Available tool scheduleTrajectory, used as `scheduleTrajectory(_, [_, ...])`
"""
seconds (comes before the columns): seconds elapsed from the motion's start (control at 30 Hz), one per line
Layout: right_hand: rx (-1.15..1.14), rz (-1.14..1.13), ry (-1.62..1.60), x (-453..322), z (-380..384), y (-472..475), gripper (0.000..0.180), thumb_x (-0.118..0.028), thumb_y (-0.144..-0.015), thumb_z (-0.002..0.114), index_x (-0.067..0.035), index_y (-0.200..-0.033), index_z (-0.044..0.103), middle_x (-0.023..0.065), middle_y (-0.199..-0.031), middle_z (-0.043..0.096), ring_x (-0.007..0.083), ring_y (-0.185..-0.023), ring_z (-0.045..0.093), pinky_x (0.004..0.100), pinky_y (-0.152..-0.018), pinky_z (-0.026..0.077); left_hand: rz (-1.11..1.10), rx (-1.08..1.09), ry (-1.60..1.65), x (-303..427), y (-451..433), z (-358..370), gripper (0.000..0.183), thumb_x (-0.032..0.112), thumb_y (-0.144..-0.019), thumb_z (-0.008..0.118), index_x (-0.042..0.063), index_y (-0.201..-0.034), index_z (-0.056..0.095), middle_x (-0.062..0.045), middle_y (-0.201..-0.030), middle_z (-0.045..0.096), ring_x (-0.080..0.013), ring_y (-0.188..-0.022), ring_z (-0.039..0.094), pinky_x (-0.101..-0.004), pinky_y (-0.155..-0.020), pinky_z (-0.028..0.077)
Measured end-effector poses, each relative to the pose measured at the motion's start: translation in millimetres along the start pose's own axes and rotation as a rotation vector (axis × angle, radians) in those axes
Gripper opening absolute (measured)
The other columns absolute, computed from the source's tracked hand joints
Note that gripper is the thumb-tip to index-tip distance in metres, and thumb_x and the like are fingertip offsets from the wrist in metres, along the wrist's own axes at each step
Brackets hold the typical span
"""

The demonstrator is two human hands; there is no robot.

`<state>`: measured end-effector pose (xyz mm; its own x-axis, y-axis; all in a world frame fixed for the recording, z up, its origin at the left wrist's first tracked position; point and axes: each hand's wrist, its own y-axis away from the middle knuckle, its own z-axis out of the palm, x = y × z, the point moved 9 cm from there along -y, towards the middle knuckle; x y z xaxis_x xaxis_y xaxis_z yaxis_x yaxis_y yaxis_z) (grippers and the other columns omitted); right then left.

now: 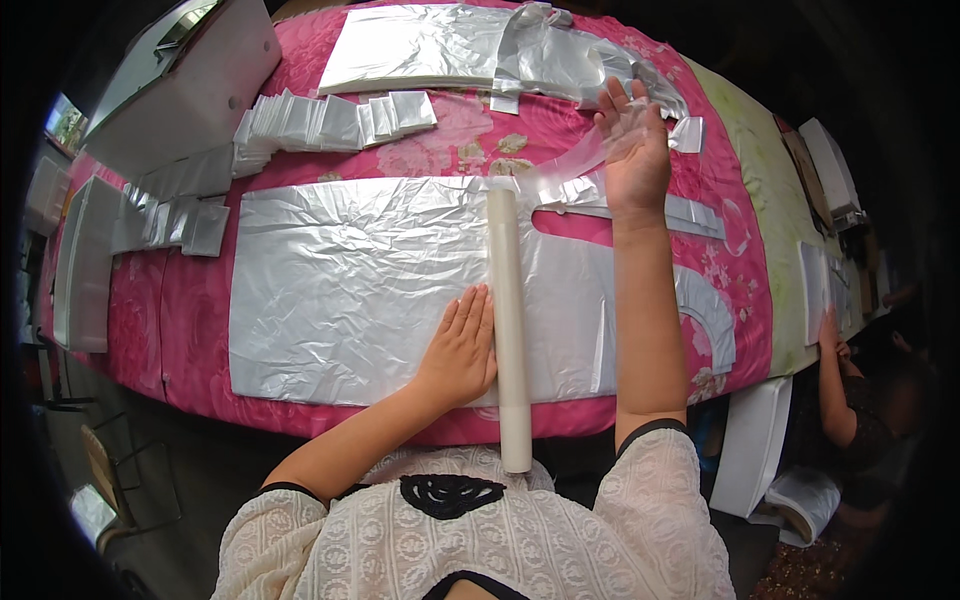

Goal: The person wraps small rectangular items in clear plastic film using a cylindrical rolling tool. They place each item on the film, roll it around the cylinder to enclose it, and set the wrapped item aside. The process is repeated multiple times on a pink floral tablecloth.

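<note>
In front of me lies a flat stack of thin silvery-white plastic bags, with cut-out handle loops at its right end. A long pale tube rests across the stack, its near end overhanging the table edge towards my body. My left hand lies flat on the bags, palm down, fingertips beside the tube. My right hand is raised over the right end, palm up. A sheer strip of plastic film runs from the stack to its fingers, which appear to hold it.
Another bag stack lies at the back. Folded plastic packets fan out at the left, near a white foam box and a plastic bin. Pink floral cloth covers the table. At far right, another person's arm reaches the table.
</note>
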<state>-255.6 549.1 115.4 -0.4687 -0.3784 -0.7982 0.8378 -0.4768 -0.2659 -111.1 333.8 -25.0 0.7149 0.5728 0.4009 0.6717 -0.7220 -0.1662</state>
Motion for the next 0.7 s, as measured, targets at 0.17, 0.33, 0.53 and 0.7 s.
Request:
scheduleTrajectory(0.17, [-0.573,-0.089,0.621,100,158,98,0.07,-0.042,-0.088,0.056,0.005,-0.135,0.036,0.0295,-0.12,0.052,0.04,-0.115,0.049,0.0374,-0.098,0.037,0.036,0.04,0.05,1,-1,-3,0.062,0.023,-0.085,0.042,-0.014,-0.133,0.03,-0.029,-0.143,0.026,-0.0389,-0.136,0.022,-0.0468,-0.112,0.014])
scheduleTrajectory(0.33, [-1.156,0.02,1.185,215,216,201,0.078,-0.056,-0.086,0.046,0.001,-0.137,0.033,0.0295,-0.133,0.039,0.0428,-0.128,0.03,0.0449,-0.105,0.027,0.09,0.226,0.053,3,8,-20,0.067,0.025,-0.084,0.048,-0.015,-0.133,0.027,-0.034,-0.141,0.025,-0.0469,-0.133,0.024,-0.0511,-0.108,0.023])
scheduleTrajectory(0.53, [-1.287,0.083,1.101,203,196,210,0.068,-0.058,-0.085,0.047,-0.005,-0.128,0.05,0.0233,-0.141,0.035,0.0424,-0.134,0.023,0.0462,-0.109,0.021,0.121,0.078,0.168,-31,54,-55,0.037,0.007,-0.071,0.061,0.001,-0.108,0.059,-0.016,-0.112,0.058,-0.0349,-0.111,0.052,-0.0456,-0.096,0.042])
scheduleTrajectory(0.7, [-0.99,-0.143,1.122,162,170,160,0.058,-0.047,-0.085,0.054,-0.004,-0.124,0.053,0.0238,-0.131,0.046,0.0395,-0.12,0.045,0.0461,-0.103,0.031,-0.101,0.369,0.001,-81,60,-119,0.053,0.013,-0.075,0.063,-0.003,-0.124,0.049,-0.022,-0.131,0.044,-0.0374,-0.126,0.039,-0.0439,-0.102,0.035])
